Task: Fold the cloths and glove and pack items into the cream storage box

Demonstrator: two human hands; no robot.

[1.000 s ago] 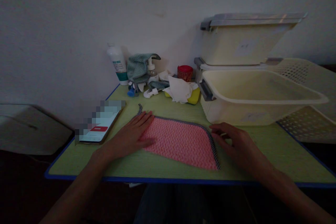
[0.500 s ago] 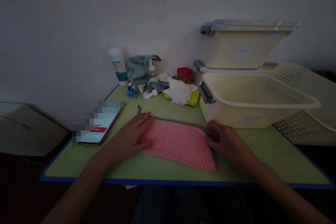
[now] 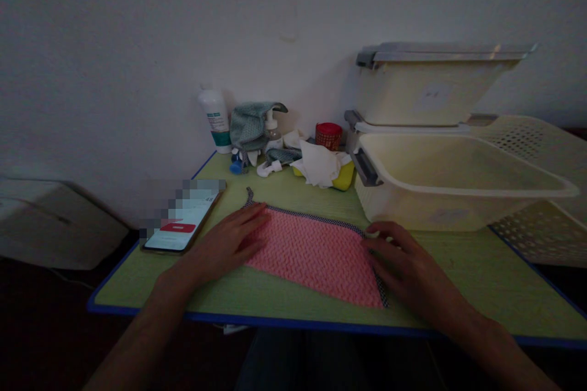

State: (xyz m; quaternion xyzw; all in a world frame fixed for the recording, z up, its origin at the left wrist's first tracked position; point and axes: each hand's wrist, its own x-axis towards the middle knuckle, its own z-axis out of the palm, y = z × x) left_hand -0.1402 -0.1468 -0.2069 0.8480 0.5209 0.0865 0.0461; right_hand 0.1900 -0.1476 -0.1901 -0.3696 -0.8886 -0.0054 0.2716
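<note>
A pink textured cloth (image 3: 316,256) with a dark checked border and a small hanging loop (image 3: 249,197) lies folded on the green table (image 3: 284,311). My left hand (image 3: 229,241) rests flat across the cloth's left end, its fingers stretched out. At the opposite end, my right hand (image 3: 398,256) is by the bordered edge, thumb and fingers apart, fingertips at the upper right corner. Whether those fingertips touch the cloth or hover just over it is hard to see.
A phone (image 3: 186,220) lies left of my left hand. Behind the cloth are a white bottle (image 3: 214,119), a grey-green cloth (image 3: 250,125), crumpled tissue (image 3: 316,162) and a red woven container (image 3: 328,135). An open cream bin (image 3: 431,211) stands at right, before a lidded bin (image 3: 413,95).
My right hand closed in on the cloth's right border, pinching near the corner half a second ago, then its fingers spread apart. My left hand stays on the cloth. The view shifts slightly.
</note>
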